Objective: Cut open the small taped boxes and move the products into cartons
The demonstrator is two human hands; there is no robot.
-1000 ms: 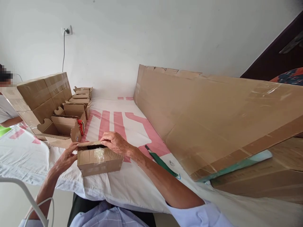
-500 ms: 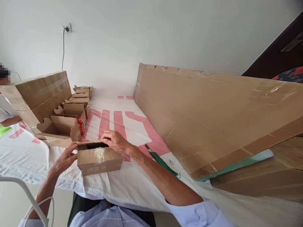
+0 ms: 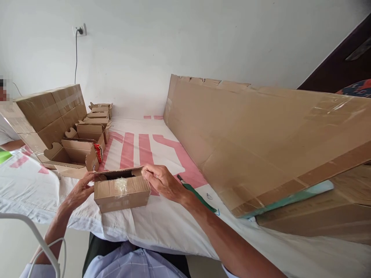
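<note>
A small cardboard box [image 3: 123, 199] sits near the table's front edge, a patch of clear tape across its top. Its far flap stands slightly raised, leaving a dark gap along the back. At the box's left end, my left hand [image 3: 78, 192] grips the far corner, its fingertips partly hidden behind the cardboard. My right hand [image 3: 162, 182] is closed, thumb and fingers pinching the flap at the far right corner. Beyond the box stand several open cardboard boxes [image 3: 72, 154] in a row. A green-handled tool [image 3: 197, 196] lies right of my right hand, partly covered by my forearm.
A large cardboard sheet [image 3: 249, 146] leans along the right side. Taped boxes [image 3: 48, 116] are stacked at the left, with another person's arm [image 3: 11, 145] beside them. A white curved tube [image 3: 34, 239] rises at the lower left. White cloth [image 3: 171, 227] covers the table.
My right hand has slid rightward along the flap from its middle to the right corner. My left hand stays at the box's left end.
</note>
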